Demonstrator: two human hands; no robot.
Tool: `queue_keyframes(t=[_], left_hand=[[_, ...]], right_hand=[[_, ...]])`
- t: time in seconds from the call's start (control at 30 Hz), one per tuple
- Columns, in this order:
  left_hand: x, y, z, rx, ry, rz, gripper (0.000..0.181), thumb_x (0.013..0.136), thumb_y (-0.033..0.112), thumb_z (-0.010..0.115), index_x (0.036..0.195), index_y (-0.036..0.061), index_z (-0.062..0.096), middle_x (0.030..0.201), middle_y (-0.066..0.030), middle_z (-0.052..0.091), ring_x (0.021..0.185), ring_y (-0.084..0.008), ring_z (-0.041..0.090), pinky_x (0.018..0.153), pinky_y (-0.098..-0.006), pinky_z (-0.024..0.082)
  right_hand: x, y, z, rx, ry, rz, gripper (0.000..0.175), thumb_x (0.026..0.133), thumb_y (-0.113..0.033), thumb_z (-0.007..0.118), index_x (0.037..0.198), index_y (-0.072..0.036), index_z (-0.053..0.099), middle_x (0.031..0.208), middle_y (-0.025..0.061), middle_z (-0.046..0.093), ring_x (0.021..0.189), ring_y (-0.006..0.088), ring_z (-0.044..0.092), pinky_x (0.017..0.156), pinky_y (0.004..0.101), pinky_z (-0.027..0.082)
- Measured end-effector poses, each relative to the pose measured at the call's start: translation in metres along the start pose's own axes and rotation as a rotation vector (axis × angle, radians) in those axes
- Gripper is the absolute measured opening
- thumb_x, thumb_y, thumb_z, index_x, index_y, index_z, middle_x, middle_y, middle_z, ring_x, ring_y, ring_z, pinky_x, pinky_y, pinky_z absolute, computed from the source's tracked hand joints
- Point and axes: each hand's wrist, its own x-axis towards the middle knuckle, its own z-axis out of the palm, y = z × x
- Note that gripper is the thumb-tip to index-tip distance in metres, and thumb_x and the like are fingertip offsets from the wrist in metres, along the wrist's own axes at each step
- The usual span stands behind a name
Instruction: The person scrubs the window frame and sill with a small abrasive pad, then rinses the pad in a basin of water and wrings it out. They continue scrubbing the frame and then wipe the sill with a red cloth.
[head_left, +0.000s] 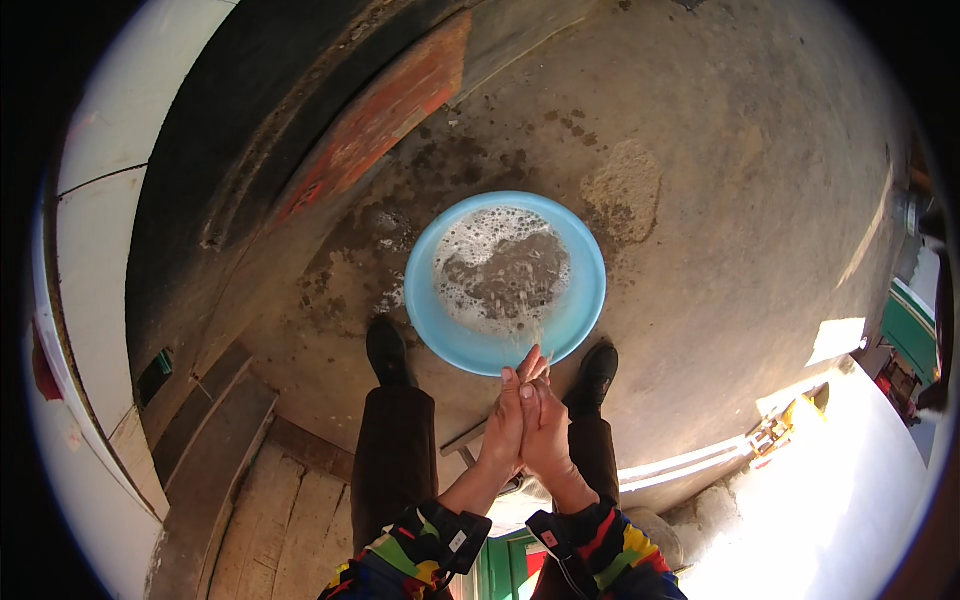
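My left hand (504, 424) and my right hand (546, 424) are pressed together, palm against palm, over the near rim of a light blue plastic basin (589, 322). Drops of water fall from the fingertips towards the basin. Murky water (517, 274) with white foam (480, 229) around its edge lies in the basin, which stands on the floor. Whether anything small is between the palms is hidden. Both wrists have dark bands over multicoloured sleeves.
My dark shoes stand on either side of the basin's near edge. Wet patches (465, 161) mark the concrete floor (720, 210). A worn red panel (382, 112) runs along the dark structure at upper left. Wooden boards (262, 517) lie at lower left, and bright sunlight falls at lower right.
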Motion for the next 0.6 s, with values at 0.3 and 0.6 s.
queue_keyframes(t=[0.3,0.6], left_hand=[[-0.002,-0.008,-0.013,0.063,-0.012,0.032,0.069,0.11,0.056,0.027,0.154,0.005,0.042,0.14,-0.015,0.056,0.126,-0.0187,0.055,0.111,-0.0332,0.042],[0.002,-0.017,-0.012,0.081,0.107,-0.022,0.057,0.112,0.044,0.039,0.154,0.0058,0.042,0.145,-0.009,0.052,0.124,-0.0169,0.054,0.107,-0.0312,0.042]], right_hand=[[0.014,0.027,0.009,0.235,0.006,0.191,0.036,0.109,-0.027,0.052,0.094,0.003,0.065,0.076,0.0056,0.06,0.072,0.0135,0.054,0.066,0.0315,0.047],[0.028,0.042,0.002,0.407,-0.015,0.44,0.042,0.11,-0.036,0.046,0.091,-0.003,0.064,0.073,0.0038,0.059,0.063,0.0113,0.053,0.053,0.0305,0.042]])
